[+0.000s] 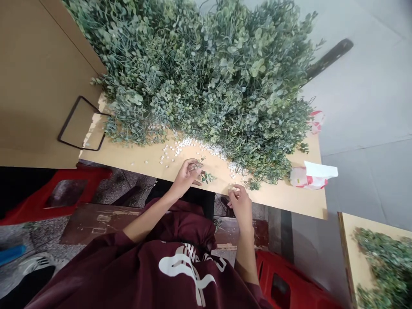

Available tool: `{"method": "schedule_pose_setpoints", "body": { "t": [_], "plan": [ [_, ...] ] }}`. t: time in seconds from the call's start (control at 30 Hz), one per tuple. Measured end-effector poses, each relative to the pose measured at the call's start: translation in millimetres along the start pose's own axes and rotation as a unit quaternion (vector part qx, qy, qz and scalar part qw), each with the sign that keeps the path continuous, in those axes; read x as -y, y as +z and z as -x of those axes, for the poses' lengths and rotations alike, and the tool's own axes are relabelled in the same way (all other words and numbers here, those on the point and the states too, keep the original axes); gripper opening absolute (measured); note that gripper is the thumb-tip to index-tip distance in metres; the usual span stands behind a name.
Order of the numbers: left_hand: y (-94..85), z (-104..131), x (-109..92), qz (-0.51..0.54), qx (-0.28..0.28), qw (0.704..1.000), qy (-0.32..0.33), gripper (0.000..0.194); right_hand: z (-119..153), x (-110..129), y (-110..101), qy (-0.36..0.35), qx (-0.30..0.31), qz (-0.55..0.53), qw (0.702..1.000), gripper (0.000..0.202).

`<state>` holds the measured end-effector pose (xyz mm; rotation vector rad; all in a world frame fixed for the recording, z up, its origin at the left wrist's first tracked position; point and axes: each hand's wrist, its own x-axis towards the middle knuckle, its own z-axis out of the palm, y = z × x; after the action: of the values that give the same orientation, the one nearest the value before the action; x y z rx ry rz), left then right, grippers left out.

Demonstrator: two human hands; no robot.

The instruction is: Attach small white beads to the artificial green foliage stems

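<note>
My left hand is closed around a small green leafy sprig, whose leaves stick out past the fingers. To its right, my right hand is pinched at the table's front edge, beside the small white pieces; what its fingertips hold is too small to make out. Many small white pieces lie scattered on the light wooden table beyond my hands. Behind them a large heap of green artificial foliage covers much of the tabletop.
A black wire frame is at the left by a brown panel. A red and white packet lies at the table's right end. Red stools stand below on both sides. More foliage is at the lower right.
</note>
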<state>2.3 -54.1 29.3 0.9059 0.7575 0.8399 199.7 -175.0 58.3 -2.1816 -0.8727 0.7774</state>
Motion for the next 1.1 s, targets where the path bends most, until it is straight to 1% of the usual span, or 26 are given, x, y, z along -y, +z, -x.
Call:
{"method": "schedule_pose_setpoints", "body": {
  "t": [0.07, 0.13, 0.2, 0.3, 0.4, 0.5, 0.57, 0.67, 0.77, 0.87, 1.0, 1.1],
  "plan": [
    [-6.8, -6.1, -3.7, -0.014, -0.019, 1.000, 0.014, 0.041, -11.3, 6.8, 5.3, 0.007, 0.020, 0.025, 0.999, 0.030],
    [-11.6, -10.9, -4.0, -0.031, -0.034, 0.998, 0.035, 0.037, -23.8, 11.5, 13.5, -0.003, 0.031, 0.042, 0.999, 0.022],
    [-14.2, -14.2, -1.4, -0.060, -0.042, 0.995, 0.065, 0.036, -36.7, 15.7, 22.9, -0.036, 0.021, 0.055, 0.998, 0.020],
    [-13.8, -16.2, 3.8, -0.146, -0.048, 0.982, 0.105, 0.040, -51.2, 24.5, 37.2, -0.118, -0.014, 0.108, 0.987, 0.020],
    [-10.4, -15.5, 4.7, -0.260, -0.051, 0.954, 0.138, 0.045, -56.1, 35.7, 49.7, -0.184, -0.038, 0.179, 0.966, 0.023],
    [-9.6, -14.9, 0.7, -0.352, -0.045, 0.918, 0.177, 0.047, -58.9, 45.2, 60.2, -0.224, -0.084, 0.210, 0.948, 0.033],
    [-12.1, -15.3, -2.3, -0.389, -0.040, 0.900, 0.193, 0.044, -65.3, 50.1, 67.6, -0.247, -0.112, 0.223, 0.936, 0.039],
    [-18.0, -16.5, -4.4, -0.405, -0.043, 0.890, 0.204, 0.037, -82.6, 57.1, 81.0, -0.250, -0.135, 0.244, 0.927, 0.046],
    [-21.5, -16.8, -3.9, -0.397, -0.055, 0.893, 0.203, 0.033, -102.0, 65.5, 95.6, -0.245, -0.144, 0.254, 0.925, 0.053],
    [-21.9, -16.4, -2.6, -0.390, -0.063, 0.897, 0.198, 0.032, -115.9, 74.9, 107.9, -0.241, -0.150, 0.250, 0.926, 0.061],
    [-21.8, -16.1, -1.2, -0.388, -0.068, 0.898, 0.197, 0.032, -122.1, 83.5, 116.1, -0.240, -0.146, 0.261, 0.924, 0.066],
    [-22.2, -16.4, -0.5, -0.387, -0.067, 0.897, 0.203, 0.032, -118.8, 82.8, 114.9, -0.284, -0.125, 0.268, 0.912, 0.064]
  ]
}}
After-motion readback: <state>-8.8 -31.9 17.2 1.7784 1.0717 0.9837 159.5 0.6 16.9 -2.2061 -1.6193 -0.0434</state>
